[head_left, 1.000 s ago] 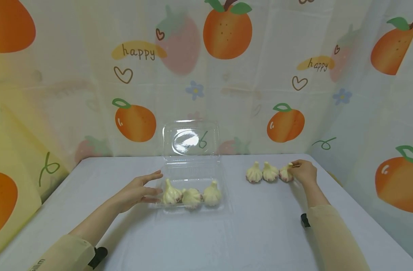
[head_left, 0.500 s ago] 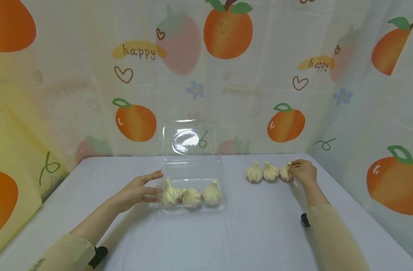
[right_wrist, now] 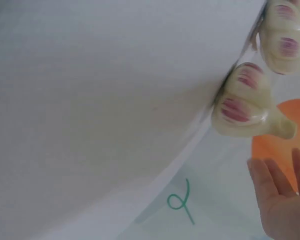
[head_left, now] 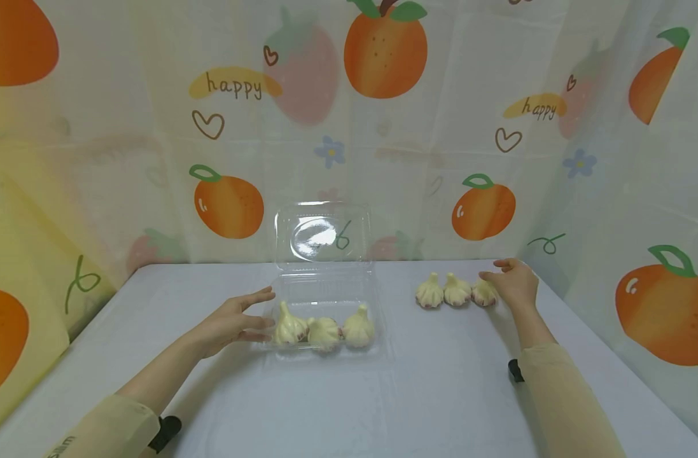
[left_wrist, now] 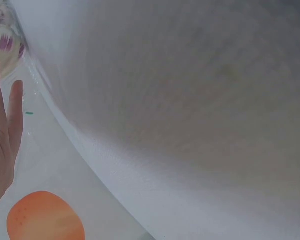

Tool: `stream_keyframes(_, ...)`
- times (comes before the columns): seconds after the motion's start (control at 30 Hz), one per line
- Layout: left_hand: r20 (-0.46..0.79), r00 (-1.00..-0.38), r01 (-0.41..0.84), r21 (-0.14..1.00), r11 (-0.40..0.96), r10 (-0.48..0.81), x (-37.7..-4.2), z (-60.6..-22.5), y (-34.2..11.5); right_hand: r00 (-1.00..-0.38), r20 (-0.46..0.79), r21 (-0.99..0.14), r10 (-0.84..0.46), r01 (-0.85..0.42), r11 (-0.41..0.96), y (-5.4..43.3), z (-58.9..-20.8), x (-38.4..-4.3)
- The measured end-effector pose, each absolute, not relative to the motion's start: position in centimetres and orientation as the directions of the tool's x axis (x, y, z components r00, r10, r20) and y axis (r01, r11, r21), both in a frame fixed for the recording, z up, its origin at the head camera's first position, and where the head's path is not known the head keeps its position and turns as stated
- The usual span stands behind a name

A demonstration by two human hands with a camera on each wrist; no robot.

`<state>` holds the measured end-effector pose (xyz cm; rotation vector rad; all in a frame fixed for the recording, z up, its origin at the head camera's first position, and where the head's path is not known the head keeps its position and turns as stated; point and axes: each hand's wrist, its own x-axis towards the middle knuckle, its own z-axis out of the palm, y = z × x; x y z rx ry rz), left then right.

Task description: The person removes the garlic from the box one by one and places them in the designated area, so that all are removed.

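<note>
A clear plastic clamshell container [head_left: 328, 310] stands on the white table with its lid [head_left: 354, 251] raised at the back. Three garlic bulbs [head_left: 324, 334] lie in a row in its base. My left hand [head_left: 225, 327] is at the container's left side, fingers spread and fairly straight; whether they touch its wall is hard to tell. Outside, three more bulbs sit in a row at the back right, the rightmost bulb [head_left: 484, 294] nearest my right hand [head_left: 518, 284]. That hand hovers just beside it, thumb and fingers parted and holding nothing. In the right wrist view, a gap shows between fingertips and bulb [right_wrist: 245, 105].
The white-covered table [head_left: 326, 407] runs back to a fruit-printed curtain [head_left: 383, 152]. The middle bulb [head_left: 457, 291] and left bulb [head_left: 429, 292] of the back-right row stand close together, right of the container.
My right hand has let go of the rightmost garlic bulb and drawn slightly up and right from it. The left hand stays where it was.
</note>
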<state>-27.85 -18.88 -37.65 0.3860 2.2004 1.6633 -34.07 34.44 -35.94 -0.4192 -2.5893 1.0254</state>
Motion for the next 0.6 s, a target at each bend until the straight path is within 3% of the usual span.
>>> stream_keyframes(0.3, -0.113, -0.900, 0.004, 0.964, 0.267, 0.422, -27.8, -37.6, -18.9, -0.852, 0.308, -0.823, 0.423, -0.015, 0.567, 31.2, -33.5, -34.0)
stream_keyframes(0.6, -0.116, -0.901, 0.005, 0.961, 0.276, 0.418, -27.8, -37.6, -18.9, -0.937, 0.254, -0.844, 0.239, -0.094, 0.528, 27.2, -32.1, -33.6)
